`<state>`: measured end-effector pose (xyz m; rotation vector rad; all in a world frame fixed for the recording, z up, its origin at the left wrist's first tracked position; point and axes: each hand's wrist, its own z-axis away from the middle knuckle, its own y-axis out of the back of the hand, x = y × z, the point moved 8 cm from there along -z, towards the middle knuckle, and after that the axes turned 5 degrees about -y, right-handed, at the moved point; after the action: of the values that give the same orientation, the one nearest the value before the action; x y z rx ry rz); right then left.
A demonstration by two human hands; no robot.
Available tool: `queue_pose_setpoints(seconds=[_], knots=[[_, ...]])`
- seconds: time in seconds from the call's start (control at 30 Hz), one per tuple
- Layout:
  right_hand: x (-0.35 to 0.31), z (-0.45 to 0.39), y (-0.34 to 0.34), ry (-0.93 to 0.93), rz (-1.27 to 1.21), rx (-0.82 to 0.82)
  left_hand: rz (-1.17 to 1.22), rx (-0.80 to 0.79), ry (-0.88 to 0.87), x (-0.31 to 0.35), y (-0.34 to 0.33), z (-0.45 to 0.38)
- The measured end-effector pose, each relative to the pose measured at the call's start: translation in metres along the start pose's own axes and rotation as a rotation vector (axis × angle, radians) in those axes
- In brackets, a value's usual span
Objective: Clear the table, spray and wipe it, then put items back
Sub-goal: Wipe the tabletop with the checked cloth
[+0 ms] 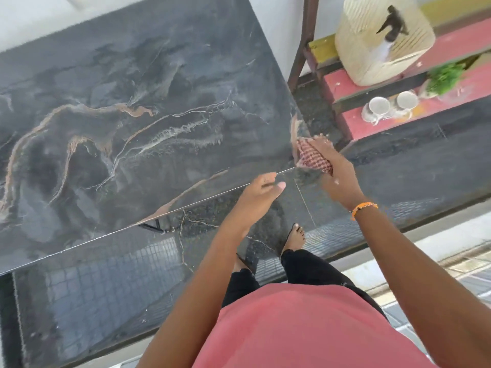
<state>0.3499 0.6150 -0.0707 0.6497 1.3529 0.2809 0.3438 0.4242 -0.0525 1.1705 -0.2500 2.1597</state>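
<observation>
The table (127, 107) is a dark grey marble slab streaked with tan and white veins, its top bare and glossy, filling the view from 9 to 12 o'clock. Its near edge runs as a thin pale line toward the corner at about 3 o'clock of the slab.

At that corner the right hand (332, 168) grips a bunched red-and-white checked cloth (310, 155), fingers curled over it and pressing it on the table's corner (the fingertips look blurred). An orange wristband (364, 207) circles that wrist.

The left hand (261, 189) rests at the table's near edge, just beside the right hand at its 8 o'clock, fingers loosely bent and holding nothing.

At 1 to 2 o'clock a red shelf rack (438, 49) carries a cream basket (382, 41), two glass cups (390, 106) and a green plant (443, 78).
</observation>
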Motion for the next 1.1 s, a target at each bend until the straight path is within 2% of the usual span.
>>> queue_pose_setpoints(seconds=[0.07, 0.13, 0.2, 0.3, 0.37, 0.5, 0.6, 0.73, 0.8, 0.9, 1.03, 1.1], knots=[[0.019, 0.005, 0.022, -0.268, -0.498, 0.120, -0.026, -0.017, -0.042, 0.030, -0.025, -0.021], [0.033, 0.012, 0.034, -0.432, -0.823, 0.174, -0.051, -0.042, -0.087, 0.059, -0.045, -0.039], [0.033, 0.013, 0.045, -0.481, -1.033, 0.168, -0.040, -0.089, -0.159, 0.086, -0.059, -0.055], [0.006, 0.000, 0.057, -0.394, -1.240, 0.032, 0.021, -0.234, -0.168, 0.111, -0.084, -0.075], [-0.010, -0.009, 0.062, -0.334, -1.208, -0.032, 0.085, -0.257, -0.132, 0.118, -0.093, -0.086], [-0.004, -0.027, 0.075, -0.353, -0.976, -0.075, 0.144, -0.207, -0.133, 0.131, -0.086, -0.118], [0.002, -0.048, 0.095, -0.309, -0.814, -0.094, 0.037, -0.230, -0.136, 0.146, -0.084, -0.145], [0.030, -0.088, 0.125, -0.413, -0.868, 0.126, 0.029, -0.244, -0.189, 0.182, -0.077, -0.184], [0.042, -0.106, 0.125, -0.481, -0.999, 0.085, 0.072, -0.270, -0.229, 0.199, -0.073, -0.200], [0.037, -0.135, 0.121, -0.468, -1.110, -0.055, 0.143, -0.294, -0.274, 0.219, -0.066, -0.228], [0.044, -0.170, 0.136, -0.452, -1.177, 0.152, 0.098, -0.246, -0.220, 0.221, -0.053, -0.268], [0.051, -0.188, 0.144, -0.438, -1.152, 0.210, 0.045, -0.279, -0.181, 0.215, -0.052, -0.287]])
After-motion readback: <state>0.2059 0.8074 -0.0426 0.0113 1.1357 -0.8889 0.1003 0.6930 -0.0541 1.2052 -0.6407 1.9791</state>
